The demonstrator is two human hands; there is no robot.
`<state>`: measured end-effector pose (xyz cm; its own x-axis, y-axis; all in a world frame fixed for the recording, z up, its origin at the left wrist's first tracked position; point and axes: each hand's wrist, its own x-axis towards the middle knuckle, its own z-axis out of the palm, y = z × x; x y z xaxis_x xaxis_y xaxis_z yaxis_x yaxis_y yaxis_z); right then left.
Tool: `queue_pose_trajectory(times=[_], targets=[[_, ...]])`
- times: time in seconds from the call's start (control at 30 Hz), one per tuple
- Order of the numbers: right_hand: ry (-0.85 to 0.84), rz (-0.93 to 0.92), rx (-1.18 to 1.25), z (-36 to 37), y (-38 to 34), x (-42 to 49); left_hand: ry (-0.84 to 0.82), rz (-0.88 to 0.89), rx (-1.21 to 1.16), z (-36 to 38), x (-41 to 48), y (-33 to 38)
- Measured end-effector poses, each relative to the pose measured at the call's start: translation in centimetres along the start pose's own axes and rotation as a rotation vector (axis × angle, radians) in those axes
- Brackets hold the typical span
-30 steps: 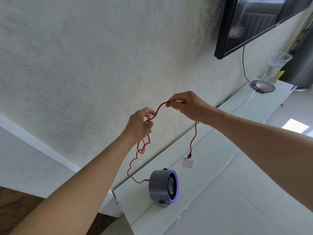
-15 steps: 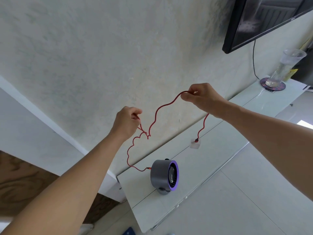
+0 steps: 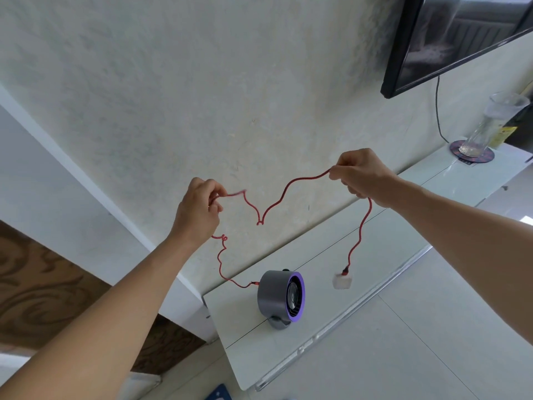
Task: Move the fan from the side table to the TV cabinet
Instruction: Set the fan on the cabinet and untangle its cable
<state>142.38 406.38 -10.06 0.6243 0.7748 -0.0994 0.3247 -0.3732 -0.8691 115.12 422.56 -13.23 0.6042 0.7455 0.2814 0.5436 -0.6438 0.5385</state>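
Note:
A small grey fan (image 3: 275, 297) with a purple front ring stands upright on the left end of the white TV cabinet (image 3: 383, 255). Its red cable (image 3: 277, 202) runs up from the fan's back. My left hand (image 3: 199, 210) pinches the cable above and left of the fan. My right hand (image 3: 360, 174) pinches it further along, higher and to the right. Between the hands the cable sags in a kinked V. From my right hand the cable's end hangs down to a white plug (image 3: 342, 280) dangling just above the cabinet, right of the fan.
A wall-mounted black TV (image 3: 458, 39) hangs at the upper right, its black wire dropping behind the cabinet. A clear glass (image 3: 487, 125) stands on a round dark coaster (image 3: 458, 150) at the cabinet's far right end. White floor tiles lie in front; brown wood shows at the left.
My hands have drawn further apart, stretching the red cable between them. The left hand slid down and left along it; the plug swings lower beside the fan. The fan has not moved.

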Motion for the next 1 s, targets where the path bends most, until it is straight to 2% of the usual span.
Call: queue_pose_trajectory(times=[0.13,0.2,0.3,0.4,0.63,0.77,1.0], targets=[[-0.117,0.041,0.007,0.6,-0.1,-1.1,-0.061,-0.135,-0.286,0.3,-1.0,1.7],[-0.132,0.056,0.016,0.8,0.1,-1.7,-0.119,-0.228,-0.421,0.6,-1.8,2.5],[-0.128,0.072,0.013,1.1,0.5,-2.6,-0.153,-0.275,-0.535,1.0,-3.1,3.5],[-0.129,0.082,0.018,1.2,0.5,-3.6,-0.163,-0.242,-0.476,1.2,-4.2,4.0],[-0.036,0.106,0.152,-0.2,0.4,-5.9,-0.317,-0.202,-0.273,-0.4,-6.8,2.0],[-0.029,0.13,0.179,-0.3,0.6,-7.7,-0.333,-0.268,-0.312,-1.3,-8.0,0.8],[-0.085,0.254,0.149,4.4,0.9,-11.3,-0.346,-0.314,-0.432,-1.8,-11.3,1.0]])
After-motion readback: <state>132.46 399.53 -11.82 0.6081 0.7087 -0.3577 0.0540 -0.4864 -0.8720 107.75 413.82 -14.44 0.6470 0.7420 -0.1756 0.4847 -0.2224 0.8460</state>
